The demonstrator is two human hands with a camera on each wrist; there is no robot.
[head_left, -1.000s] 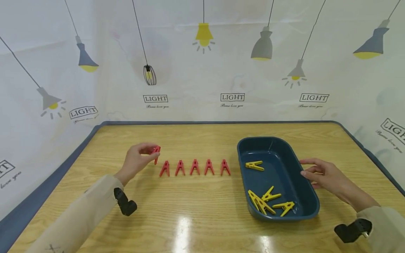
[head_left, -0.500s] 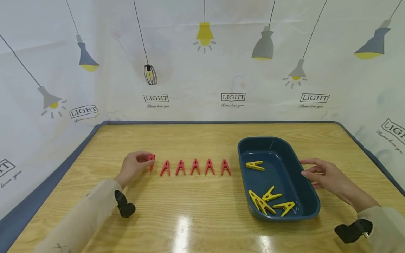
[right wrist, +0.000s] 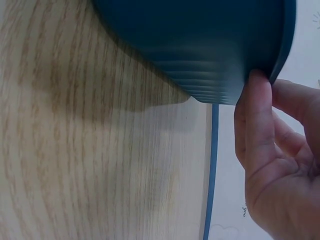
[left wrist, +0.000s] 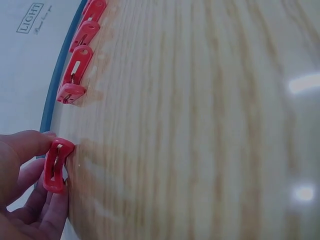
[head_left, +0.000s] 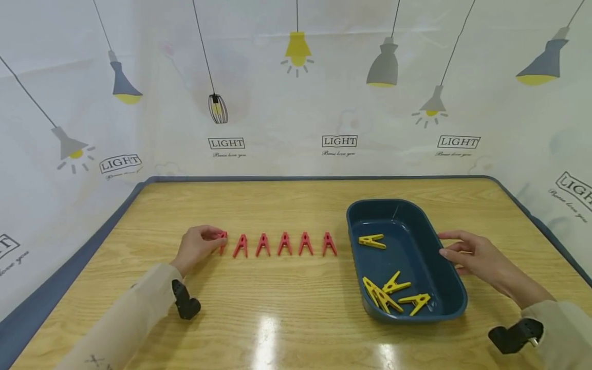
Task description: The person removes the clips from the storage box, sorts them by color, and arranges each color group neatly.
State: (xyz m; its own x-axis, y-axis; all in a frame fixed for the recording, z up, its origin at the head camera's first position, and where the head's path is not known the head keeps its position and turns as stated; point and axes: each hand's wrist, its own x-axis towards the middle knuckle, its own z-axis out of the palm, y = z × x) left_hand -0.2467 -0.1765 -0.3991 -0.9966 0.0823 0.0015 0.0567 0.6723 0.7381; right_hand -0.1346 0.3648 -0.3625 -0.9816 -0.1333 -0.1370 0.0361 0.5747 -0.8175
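Between thumb and fingers, my left hand (head_left: 198, 248) pinches a red clothespin (left wrist: 56, 167). In the left wrist view the clothespin stands at the tabletop, its far side hidden by the fingers. Right of it in the head view, several more red clothespins (head_left: 284, 244) form a straight row, legs spread toward me. A dark blue plastic bin (head_left: 432, 275) stands right of that row. Several yellow clothespins (head_left: 372, 241) lie in it, some overlapping near its front. My right hand (head_left: 478, 259) touches the bin's right side, with fingertips (right wrist: 259, 82) at the rim and outer wall.
The wooden table (head_left: 296, 303) reaches a blue edge strip at the back and sides. Behind it hangs a pale backdrop (head_left: 273, 118) printed with lamps. Black wrist devices (head_left: 185, 300) sit on both sleeves.
My left hand has moved slightly left and down toward the table with the red clothespin, bringing it to the left end of the row. My right hand and the bin have stayed put.
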